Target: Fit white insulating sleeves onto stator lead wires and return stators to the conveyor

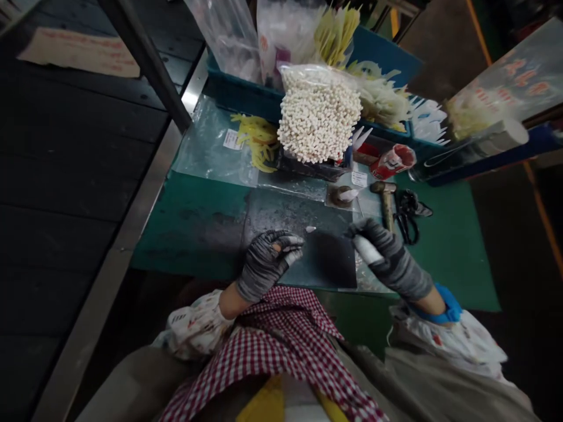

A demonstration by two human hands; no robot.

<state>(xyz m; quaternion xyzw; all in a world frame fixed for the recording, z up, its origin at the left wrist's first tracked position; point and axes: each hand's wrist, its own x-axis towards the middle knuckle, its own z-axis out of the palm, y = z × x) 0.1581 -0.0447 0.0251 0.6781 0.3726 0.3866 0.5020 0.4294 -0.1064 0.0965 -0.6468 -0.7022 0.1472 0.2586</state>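
Observation:
Both my hands wear grey knit gloves and hover over a dark mat [303,234] on a green table [189,228]. My left hand [268,261] is curled, its fingertips pinched on a small white piece I cannot make out. My right hand [387,255] is closed round a white cylindrical stick [367,251]. A tiny white piece [310,229] lies on the mat between the hands.
A clear bag of white sticks [319,114] stands behind the mat, beside yellow strips [257,140] on plastic sheet. A blue bin [246,88] holds more bags. A hammer [386,199], black scissors [411,214] and a red tube [391,161] lie right.

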